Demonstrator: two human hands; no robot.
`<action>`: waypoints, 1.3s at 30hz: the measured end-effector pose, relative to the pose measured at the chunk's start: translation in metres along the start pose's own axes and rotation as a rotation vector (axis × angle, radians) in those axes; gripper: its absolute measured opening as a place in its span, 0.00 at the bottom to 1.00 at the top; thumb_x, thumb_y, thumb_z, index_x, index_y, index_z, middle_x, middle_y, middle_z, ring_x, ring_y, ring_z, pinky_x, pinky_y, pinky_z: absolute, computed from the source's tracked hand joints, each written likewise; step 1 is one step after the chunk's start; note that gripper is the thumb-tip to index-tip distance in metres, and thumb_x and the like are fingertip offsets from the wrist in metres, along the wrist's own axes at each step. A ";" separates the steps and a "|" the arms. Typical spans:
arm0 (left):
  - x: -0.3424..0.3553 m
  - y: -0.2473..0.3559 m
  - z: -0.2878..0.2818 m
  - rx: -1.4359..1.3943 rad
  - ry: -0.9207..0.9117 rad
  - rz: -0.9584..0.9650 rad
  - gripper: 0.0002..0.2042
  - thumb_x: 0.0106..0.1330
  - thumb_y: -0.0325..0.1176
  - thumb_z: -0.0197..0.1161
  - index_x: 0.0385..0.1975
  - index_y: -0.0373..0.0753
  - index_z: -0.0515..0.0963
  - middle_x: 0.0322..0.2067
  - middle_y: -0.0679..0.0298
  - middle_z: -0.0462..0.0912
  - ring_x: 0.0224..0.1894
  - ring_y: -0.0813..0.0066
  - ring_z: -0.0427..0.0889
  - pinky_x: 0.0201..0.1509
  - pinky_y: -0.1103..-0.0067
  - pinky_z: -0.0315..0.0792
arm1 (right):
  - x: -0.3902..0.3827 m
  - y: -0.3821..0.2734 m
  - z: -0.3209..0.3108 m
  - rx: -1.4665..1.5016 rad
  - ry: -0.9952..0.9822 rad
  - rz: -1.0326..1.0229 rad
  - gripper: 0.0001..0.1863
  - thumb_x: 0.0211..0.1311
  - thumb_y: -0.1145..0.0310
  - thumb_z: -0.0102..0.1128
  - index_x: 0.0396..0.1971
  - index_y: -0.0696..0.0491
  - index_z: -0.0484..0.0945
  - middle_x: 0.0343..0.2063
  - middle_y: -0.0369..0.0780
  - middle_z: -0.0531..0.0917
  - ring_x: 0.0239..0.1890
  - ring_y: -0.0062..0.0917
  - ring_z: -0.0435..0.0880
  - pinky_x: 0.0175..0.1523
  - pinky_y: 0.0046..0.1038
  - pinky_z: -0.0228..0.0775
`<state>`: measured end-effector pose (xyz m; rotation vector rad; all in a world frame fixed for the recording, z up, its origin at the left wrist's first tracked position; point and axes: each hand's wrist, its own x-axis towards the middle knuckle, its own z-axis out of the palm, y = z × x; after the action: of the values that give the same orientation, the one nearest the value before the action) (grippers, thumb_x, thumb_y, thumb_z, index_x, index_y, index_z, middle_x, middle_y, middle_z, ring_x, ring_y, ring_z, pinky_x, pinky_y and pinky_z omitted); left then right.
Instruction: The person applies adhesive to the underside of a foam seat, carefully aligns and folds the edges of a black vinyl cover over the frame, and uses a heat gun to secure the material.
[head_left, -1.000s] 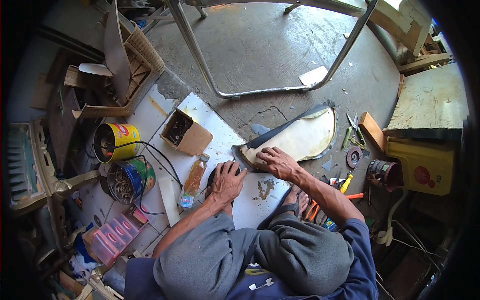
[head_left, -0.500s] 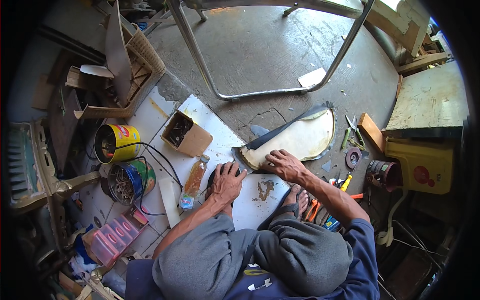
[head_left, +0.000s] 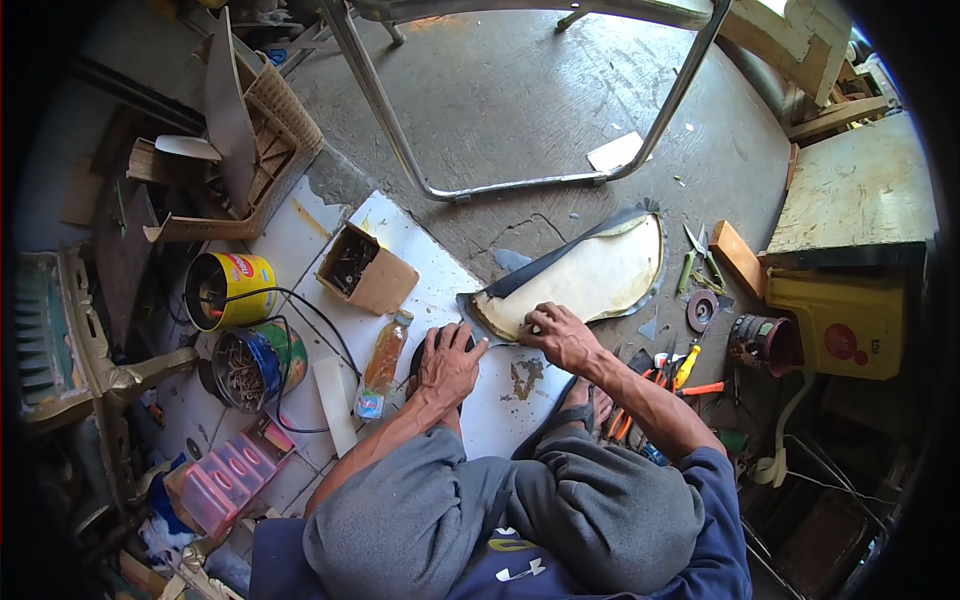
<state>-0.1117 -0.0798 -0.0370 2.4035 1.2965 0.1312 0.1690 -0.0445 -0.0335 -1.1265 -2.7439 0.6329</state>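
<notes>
A half-oval pad (head_left: 590, 268) with a cream face and a dark cloth border lies on the floor just ahead of me. At its near left edge is my right hand (head_left: 562, 338), with fingers curled and pressed together; whatever they pinch is hidden. My left hand (head_left: 447, 368) lies palm down with its fingers apart, beside the pad's left tip. Beneath that hand shows something dark, apparently the sandal on my left foot. A white board (head_left: 492, 400) lies between my feet, under both hands.
On the left stand a bottle of amber liquid (head_left: 385, 352), a cardboard box of nails (head_left: 372, 275), a yellow tin (head_left: 240, 290), a tin of nails (head_left: 255, 365) and a pink organiser (head_left: 230, 480). Pliers (head_left: 702, 262) and a screwdriver (head_left: 687, 367) lie right. A metal chair frame (head_left: 520, 190) stands ahead.
My right hand has shifted slightly left and its fingers have drawn together at the pad's edge. The left hand stays nearly in place. The whole view has moved a little.
</notes>
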 end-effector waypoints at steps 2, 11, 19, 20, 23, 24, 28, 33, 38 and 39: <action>-0.005 -0.003 0.002 -0.004 0.017 -0.001 0.20 0.60 0.33 0.65 0.55 0.46 0.82 0.57 0.54 0.73 0.63 0.55 0.68 0.66 0.55 0.60 | -0.003 -0.002 -0.002 0.043 0.003 0.059 0.16 0.54 0.69 0.61 0.44 0.44 0.87 0.50 0.39 0.80 0.59 0.34 0.75 0.61 0.36 0.72; 0.002 0.004 0.004 -0.102 0.138 -0.009 0.21 0.62 0.34 0.67 0.56 0.40 0.80 0.54 0.53 0.73 0.60 0.52 0.71 0.66 0.57 0.63 | -0.017 -0.026 0.015 0.151 0.269 0.409 0.31 0.57 0.79 0.58 0.64 0.50 0.75 0.44 0.43 0.82 0.48 0.39 0.80 0.57 0.36 0.74; 0.058 0.026 0.014 -0.129 0.044 0.162 0.25 0.61 0.39 0.70 0.57 0.38 0.77 0.54 0.54 0.75 0.61 0.56 0.72 0.67 0.59 0.64 | -0.018 -0.022 0.017 0.287 0.135 0.514 0.34 0.62 0.78 0.57 0.71 0.55 0.64 0.38 0.45 0.86 0.44 0.41 0.81 0.55 0.40 0.72; 0.061 0.028 0.017 -0.104 0.011 0.164 0.25 0.62 0.39 0.70 0.58 0.38 0.76 0.55 0.55 0.75 0.61 0.57 0.72 0.67 0.59 0.63 | -0.020 -0.023 0.017 0.311 0.148 0.525 0.32 0.63 0.78 0.57 0.69 0.56 0.66 0.39 0.45 0.86 0.44 0.41 0.81 0.56 0.40 0.72; 0.057 0.032 0.019 -0.017 -0.050 0.163 0.28 0.63 0.40 0.68 0.63 0.38 0.73 0.57 0.56 0.75 0.63 0.58 0.72 0.69 0.56 0.62 | -0.025 -0.031 0.020 0.395 0.214 0.572 0.24 0.65 0.77 0.57 0.62 0.56 0.70 0.38 0.45 0.86 0.45 0.42 0.81 0.56 0.40 0.72; 0.056 0.031 0.022 0.007 -0.048 0.166 0.28 0.64 0.40 0.68 0.63 0.38 0.73 0.57 0.57 0.75 0.64 0.59 0.72 0.69 0.56 0.62 | -0.026 -0.032 0.025 0.420 0.250 0.581 0.21 0.65 0.76 0.57 0.58 0.56 0.72 0.38 0.46 0.86 0.45 0.43 0.81 0.56 0.40 0.72; 0.051 0.030 0.035 0.064 -0.027 0.171 0.27 0.65 0.40 0.67 0.63 0.37 0.73 0.58 0.57 0.75 0.64 0.59 0.71 0.70 0.55 0.61 | -0.028 -0.033 0.031 0.475 0.249 0.656 0.10 0.65 0.75 0.58 0.46 0.57 0.74 0.36 0.47 0.83 0.45 0.45 0.81 0.55 0.41 0.72; 0.052 0.029 0.032 0.016 0.002 0.171 0.27 0.64 0.40 0.67 0.62 0.37 0.74 0.57 0.58 0.75 0.64 0.60 0.71 0.72 0.55 0.61 | -0.030 -0.034 0.032 0.534 0.365 0.618 0.11 0.61 0.78 0.63 0.41 0.57 0.72 0.35 0.49 0.81 0.42 0.47 0.81 0.50 0.41 0.74; 0.054 0.031 0.033 0.012 -0.034 0.157 0.26 0.64 0.38 0.67 0.62 0.37 0.74 0.56 0.57 0.75 0.64 0.59 0.71 0.73 0.54 0.60 | -0.038 -0.033 0.032 0.575 0.347 0.612 0.14 0.60 0.80 0.66 0.41 0.58 0.70 0.33 0.47 0.80 0.40 0.44 0.82 0.47 0.37 0.75; 0.055 0.033 0.034 0.014 -0.038 0.156 0.26 0.64 0.38 0.67 0.62 0.37 0.74 0.56 0.57 0.75 0.64 0.59 0.71 0.73 0.54 0.59 | -0.045 -0.033 0.033 0.624 0.355 0.584 0.14 0.59 0.80 0.66 0.41 0.57 0.71 0.33 0.47 0.80 0.40 0.43 0.82 0.47 0.37 0.76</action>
<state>-0.0463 -0.0613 -0.0606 2.5054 1.0966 0.1199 0.1711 -0.1077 -0.0467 -1.6433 -1.7151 1.1137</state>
